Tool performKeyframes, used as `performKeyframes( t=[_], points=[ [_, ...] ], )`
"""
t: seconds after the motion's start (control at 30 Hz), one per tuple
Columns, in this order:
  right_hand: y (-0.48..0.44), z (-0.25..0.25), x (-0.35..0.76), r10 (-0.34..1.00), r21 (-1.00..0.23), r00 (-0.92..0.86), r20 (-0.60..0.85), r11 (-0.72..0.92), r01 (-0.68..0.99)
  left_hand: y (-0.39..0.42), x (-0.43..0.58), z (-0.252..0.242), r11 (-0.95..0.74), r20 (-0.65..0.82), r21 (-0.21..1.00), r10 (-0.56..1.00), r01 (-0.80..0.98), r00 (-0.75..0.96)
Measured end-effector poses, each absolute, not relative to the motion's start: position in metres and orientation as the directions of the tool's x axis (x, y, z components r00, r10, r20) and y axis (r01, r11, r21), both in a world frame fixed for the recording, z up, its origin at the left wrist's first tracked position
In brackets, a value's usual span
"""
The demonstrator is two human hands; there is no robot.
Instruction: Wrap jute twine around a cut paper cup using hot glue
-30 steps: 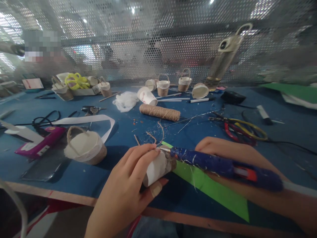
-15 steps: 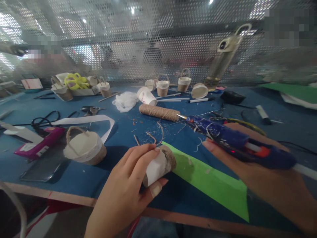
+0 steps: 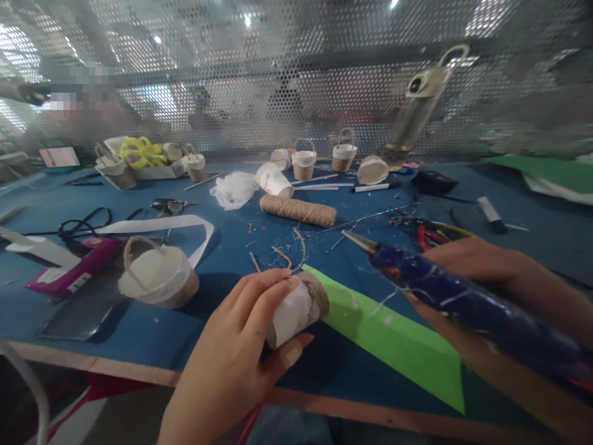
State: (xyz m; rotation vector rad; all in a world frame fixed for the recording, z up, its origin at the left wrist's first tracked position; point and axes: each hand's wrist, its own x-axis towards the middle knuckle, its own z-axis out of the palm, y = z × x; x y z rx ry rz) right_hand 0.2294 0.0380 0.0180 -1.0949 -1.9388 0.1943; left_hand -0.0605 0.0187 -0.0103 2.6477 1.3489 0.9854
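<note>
Nearest the edge of the tabletop [image 3: 532, 204], the left hand [image 3: 241, 346] is curled round a small white cup [image 3: 296, 309] lying on its side, fingers over the top and thumb beneath; the cup's far end is wound with brown twine. Just beside it a green paper strip [image 3: 393, 340] lies flat and runs off to the right. Over that strip the right hand [image 3: 500, 272] is closed on a blue glue gun [image 3: 454, 296], whose metal nozzle points up and left, well clear of the cup. To the left sits a finished little basket [image 3: 157, 281] with a white ribbon [image 3: 157, 224] looping behind it. Farther back lies a twine spool [image 3: 299, 210], then two more baskets [image 3: 304, 162] before the mesh screen [image 3: 296, 74].
</note>
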Motion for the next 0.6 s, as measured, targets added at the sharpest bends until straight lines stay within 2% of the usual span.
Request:
performKeyframes(
  t=[0.17, 0.37, 0.6],
  points=[
    [0.045, 0.018, 0.223, 0.755, -0.497, -0.156, 0.637, 0.557, 0.666, 0.017, -0.062, -0.010, -0.632, 0.536, 0.257, 0.723, 0.731, 0.437],
    [0.051, 0.019, 0.213, 0.737, -0.567, -0.180, 0.651, 0.631, 0.530, 0.019, -0.061, -0.011, -0.628, 0.527, 0.260, 0.729, 0.734, 0.437],
    [0.050, 0.021, 0.216, 0.770, -0.563, -0.190, 0.609, 0.589, 0.579, 0.018, -0.061, -0.010, -0.626, 0.523, 0.263, 0.732, 0.734, 0.437]
  ],
)
